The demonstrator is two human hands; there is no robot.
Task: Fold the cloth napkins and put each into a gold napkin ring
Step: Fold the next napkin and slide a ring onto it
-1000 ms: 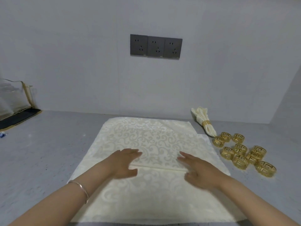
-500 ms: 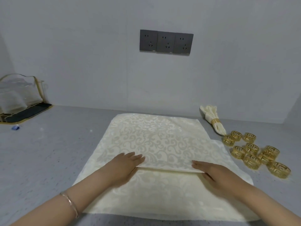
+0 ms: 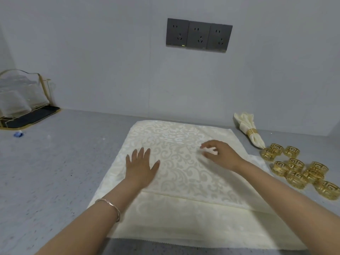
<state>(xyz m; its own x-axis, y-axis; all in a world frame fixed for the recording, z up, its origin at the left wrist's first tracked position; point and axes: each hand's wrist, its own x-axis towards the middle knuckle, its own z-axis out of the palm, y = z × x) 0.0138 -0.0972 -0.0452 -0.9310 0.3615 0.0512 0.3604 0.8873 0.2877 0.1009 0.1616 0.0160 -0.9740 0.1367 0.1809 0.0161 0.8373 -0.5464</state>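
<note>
A cream damask napkin (image 3: 176, 173) lies spread on the grey counter, its near part folded so that a fold edge runs across below my hands. My left hand (image 3: 140, 165) rests flat on the cloth at the left, fingers spread. My right hand (image 3: 219, 153) sits on the cloth at the right, fingers curled and pinching a small bit of fabric. Several gold napkin rings (image 3: 298, 168) lie loose to the right of the napkin. A finished napkin (image 3: 247, 127) in a gold ring lies at the back right by the wall.
A wire and clear-plastic rack (image 3: 20, 98) on a dark mat stands at the far left. A small blue scrap (image 3: 18, 134) lies near it. Dark wall sockets (image 3: 198, 34) sit above the counter. The grey wall closes the back.
Both hands have moved away from me, from the fold edge up onto the middle of the napkin. My right hand's fingers have curled onto the cloth.
</note>
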